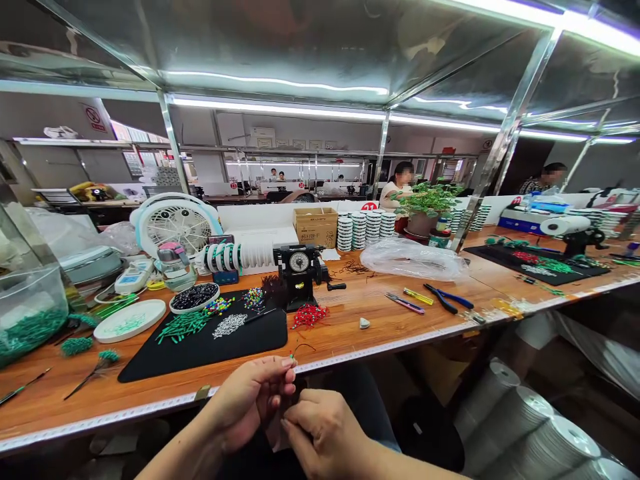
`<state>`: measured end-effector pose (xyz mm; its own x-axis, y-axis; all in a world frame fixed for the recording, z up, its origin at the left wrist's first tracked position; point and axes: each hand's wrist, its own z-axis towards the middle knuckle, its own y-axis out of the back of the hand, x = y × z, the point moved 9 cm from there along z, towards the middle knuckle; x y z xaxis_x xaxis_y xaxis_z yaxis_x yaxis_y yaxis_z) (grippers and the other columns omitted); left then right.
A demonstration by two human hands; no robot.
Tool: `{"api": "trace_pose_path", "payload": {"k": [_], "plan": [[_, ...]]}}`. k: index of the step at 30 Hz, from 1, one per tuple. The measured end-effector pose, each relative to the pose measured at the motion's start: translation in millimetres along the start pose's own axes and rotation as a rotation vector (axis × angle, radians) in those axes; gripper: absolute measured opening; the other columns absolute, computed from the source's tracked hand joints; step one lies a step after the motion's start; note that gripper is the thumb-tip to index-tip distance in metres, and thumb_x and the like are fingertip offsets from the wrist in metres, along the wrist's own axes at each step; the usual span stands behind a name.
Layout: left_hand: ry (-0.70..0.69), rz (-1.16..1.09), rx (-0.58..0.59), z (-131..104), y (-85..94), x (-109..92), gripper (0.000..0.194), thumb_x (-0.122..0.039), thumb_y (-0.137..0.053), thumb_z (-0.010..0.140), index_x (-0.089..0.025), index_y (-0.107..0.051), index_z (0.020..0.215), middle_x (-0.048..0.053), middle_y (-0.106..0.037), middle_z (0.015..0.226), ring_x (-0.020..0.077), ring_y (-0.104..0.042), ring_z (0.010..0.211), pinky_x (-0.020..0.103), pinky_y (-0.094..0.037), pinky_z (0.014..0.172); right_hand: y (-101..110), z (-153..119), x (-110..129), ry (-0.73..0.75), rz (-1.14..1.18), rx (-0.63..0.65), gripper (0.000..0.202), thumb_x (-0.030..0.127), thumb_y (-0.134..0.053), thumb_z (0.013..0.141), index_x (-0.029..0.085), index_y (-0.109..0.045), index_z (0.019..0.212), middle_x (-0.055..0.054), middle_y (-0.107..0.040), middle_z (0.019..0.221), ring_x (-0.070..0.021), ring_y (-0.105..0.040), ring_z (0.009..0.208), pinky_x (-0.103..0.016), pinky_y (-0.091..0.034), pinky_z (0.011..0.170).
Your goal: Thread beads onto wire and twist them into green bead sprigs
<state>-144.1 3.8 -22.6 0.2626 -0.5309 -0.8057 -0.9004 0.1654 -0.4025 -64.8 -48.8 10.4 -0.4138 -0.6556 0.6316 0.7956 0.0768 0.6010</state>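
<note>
A clear bag holds green pieces; a white plate, pale green bits; a white bowl, dark beads; left hand, fingers clamped on a small red-and-green piece by the worktop's edge; right hand, fingers curled, grip unclear.

Left forearm, bare, enters lower left; your left hand sits at lower centre, thumb and forefinger pinched together, other fingers loosely bent. Right forearm, bare, enters lower right; your right hand is just beside, slightly lower, back upward, fingers curled.
</note>
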Motion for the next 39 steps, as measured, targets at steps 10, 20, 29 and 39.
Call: {"api": "trace_pose_path", "payload": {"k": [10, 20, 29, 39], "plan": [[-0.033, 0.212, 0.148, 4.9, -5.6, -48.1, 0.012, -0.016, -0.073, 0.069, -0.011, -0.063, 0.064, 0.000, -0.054, 0.058, 0.0071, -0.046, 0.048, 0.017, -0.039, 0.047, 49.9, 74.1, -64.8, -0.335, 0.410, -0.061, 0.011, 0.020, -0.067, 0.072, 0.014, -0.065, 0.080, -0.002, -0.061, 0.072, -0.0111, -0.052, 0.059, -0.023, -0.041, 0.058], [0.022, 0.194, 0.154, 15.5, 11.5, -31.2, 0.010, -0.017, -0.069, 0.071, -0.009, -0.066, 0.066, 0.003, -0.057, 0.060, 0.0078, -0.047, 0.051, 0.016, -0.040, 0.050, -16.4, 40.6, -73.7, -0.650, 1.137, 0.351, 0.031, 0.039, -0.067, 0.074, 0.010, -0.069, 0.086, -0.004, -0.068, 0.065, -0.0022, -0.040, 0.034, -0.015, -0.013, 0.031], [0.024, 0.210, 0.209, 14.6, 4.2, -26.3, 0.011, -0.015, -0.064, 0.074, -0.007, -0.066, 0.068, 0.004, -0.057, 0.065, 0.0075, -0.046, 0.054, 0.014, -0.038, 0.049, -25.8, 42.9, -63.5, -0.605, 1.356, 0.408, 0.033, 0.035, -0.065, 0.073, 0.005, -0.065, 0.085, -0.008, -0.068, 0.065, -0.0125, -0.061, 0.043, -0.015, -0.036, 0.034], [0.042, 0.153, 0.193, 18.5, 3.0, -21.2, 0.009, -0.014, -0.067, 0.074, -0.007, -0.065, 0.068, 0.003, -0.058, 0.064, 0.0073, -0.050, 0.052, 0.014, -0.042, 0.049, -21.2, 38.1, -66.2, -0.616, 1.221, 0.429, 0.035, 0.041, -0.060, 0.075, 0.008, -0.064, 0.085, -0.008, -0.067, 0.070, -0.0127, -0.062, 0.047, -0.016, -0.035, 0.036]]}}
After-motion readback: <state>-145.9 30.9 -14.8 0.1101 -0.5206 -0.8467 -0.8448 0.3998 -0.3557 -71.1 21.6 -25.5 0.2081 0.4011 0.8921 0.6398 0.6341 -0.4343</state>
